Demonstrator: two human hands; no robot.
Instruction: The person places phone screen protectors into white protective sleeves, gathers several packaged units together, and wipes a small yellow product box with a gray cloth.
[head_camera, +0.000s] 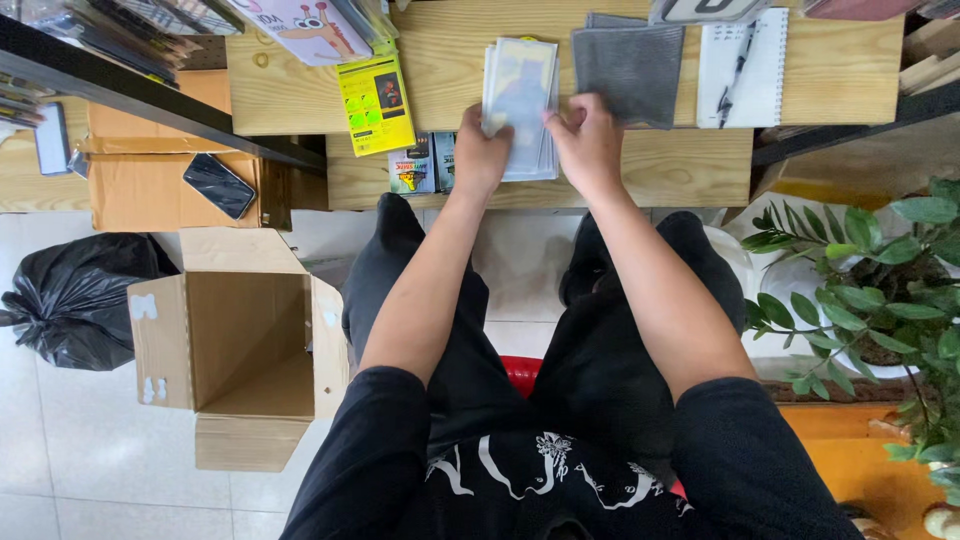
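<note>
Packets in clear sleeves, stacked into a pale bluish bundle (520, 100), stand on the wooden worktop (840, 70) near its front step, held between both hands. The left hand (480, 155) is closed on the bundle's lower left edge, fingers curled round it. The right hand (588, 145) grips the lower right edge, its fingers folded over the front of the stack.

Just right of the bundle lies a grey mesh cloth (630, 70), and right of that a white spiral notebook (745, 65) with a pen on it. Left of the bundle sits a yellow packaged card (375, 105), with small printed packets (420, 165) just below it on the lower step.

Farther left, a dark phone (218, 185) rests on a brown carton. Nearer, on the tiled floor, stands an open cardboard box (240, 340), with a black rubbish bag (75, 300) to its left. A leafy potted plant (870, 290) fills the right side.
</note>
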